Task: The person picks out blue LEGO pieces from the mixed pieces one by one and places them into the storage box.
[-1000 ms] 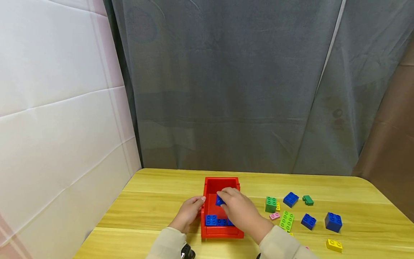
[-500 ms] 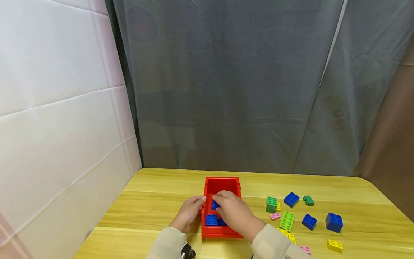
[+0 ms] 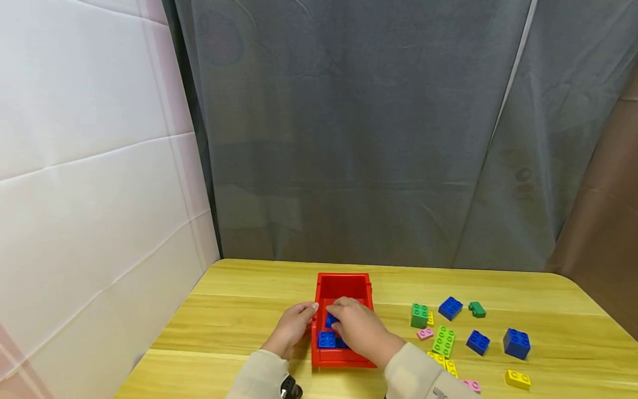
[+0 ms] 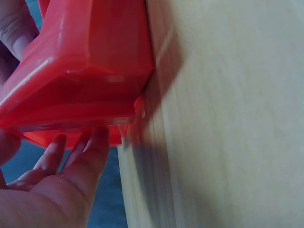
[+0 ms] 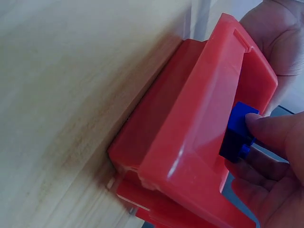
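Note:
A red plastic bin point(image 3: 344, 361) stands on the wooden table. My left hand point(image 3: 293, 328) holds its left rim, thumb at the top edge; in the left wrist view the fingers point(image 4: 88, 159) reach against the outer wall. Inside the bin, my right hand point(image 3: 363, 328) grips a blue toy brick point(image 5: 237, 128) between thumb and fingers; its studs face sideways in the right wrist view. Another blue brick point(image 3: 326, 339) lies studs up at the bin's near end, with a darker blue one point(image 3: 341, 343) beside it, partly hidden by the right hand.
Right of the bin lie loose bricks: a green one point(image 3: 419, 316), a lime one point(image 3: 443, 341), a pink one point(image 3: 425, 333), a yellow one point(image 3: 518, 379) and several blue ones, including a tall one point(image 3: 516, 343). A grey curtain point(image 3: 339, 138) hangs behind the table.
My right hand has moved slightly left and nearer inside the bin with the blue brick, lowering it towards the bricks at the near end. My left hand keeps its hold on the rim.

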Available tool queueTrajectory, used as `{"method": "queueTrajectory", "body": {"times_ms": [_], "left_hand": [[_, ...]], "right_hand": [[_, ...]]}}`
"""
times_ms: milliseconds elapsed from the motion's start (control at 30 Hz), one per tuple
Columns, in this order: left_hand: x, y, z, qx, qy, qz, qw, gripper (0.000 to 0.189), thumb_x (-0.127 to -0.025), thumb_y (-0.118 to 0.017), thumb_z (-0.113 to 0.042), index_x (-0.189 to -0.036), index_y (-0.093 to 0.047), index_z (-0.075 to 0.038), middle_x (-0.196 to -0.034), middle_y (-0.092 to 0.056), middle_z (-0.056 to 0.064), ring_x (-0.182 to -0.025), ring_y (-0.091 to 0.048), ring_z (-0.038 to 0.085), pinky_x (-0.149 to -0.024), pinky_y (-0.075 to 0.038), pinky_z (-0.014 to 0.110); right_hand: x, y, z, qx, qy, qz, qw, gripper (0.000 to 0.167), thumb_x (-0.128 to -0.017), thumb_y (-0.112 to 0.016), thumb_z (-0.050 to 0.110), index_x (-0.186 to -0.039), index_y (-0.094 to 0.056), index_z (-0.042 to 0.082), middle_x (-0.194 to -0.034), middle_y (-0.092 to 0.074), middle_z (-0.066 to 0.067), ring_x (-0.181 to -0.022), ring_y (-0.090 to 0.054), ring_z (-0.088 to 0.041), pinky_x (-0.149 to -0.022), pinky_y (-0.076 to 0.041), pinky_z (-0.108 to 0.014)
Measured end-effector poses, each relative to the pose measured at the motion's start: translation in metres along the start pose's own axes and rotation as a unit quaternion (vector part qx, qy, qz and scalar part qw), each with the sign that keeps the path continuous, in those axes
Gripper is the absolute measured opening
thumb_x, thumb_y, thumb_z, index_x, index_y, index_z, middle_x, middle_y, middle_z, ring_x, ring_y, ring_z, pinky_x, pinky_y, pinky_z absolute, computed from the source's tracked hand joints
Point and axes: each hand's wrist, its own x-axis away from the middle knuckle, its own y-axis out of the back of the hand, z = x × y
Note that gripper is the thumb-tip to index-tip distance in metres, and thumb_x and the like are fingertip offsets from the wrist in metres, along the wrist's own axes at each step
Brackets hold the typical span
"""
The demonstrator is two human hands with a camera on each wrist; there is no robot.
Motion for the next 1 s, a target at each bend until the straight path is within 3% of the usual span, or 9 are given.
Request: {"method": "queueTrajectory", "body": {"times_ms": [1000], "left_hand": [[0.000, 0.000, 0.000, 0.007, -0.001, 0.004, 1.0000, 0.044, -0.102, -0.048, -0.028, -0.125, -0.056, 0.009, -0.121, -0.061, 0.022, -0.105, -0.061, 0.030, -0.094, -0.049, 0.047]], "right_hand": [[-0.014, -0.013, 0.005, -0.005, 0.013, 0.018, 0.9997, 0.035, -0.089, -0.069, 0.019, -0.122, -0.067, 0.006, -0.117, -0.065, -0.006, -0.112, -0.059, -0.021, -0.097, -0.049, -0.035]]}}
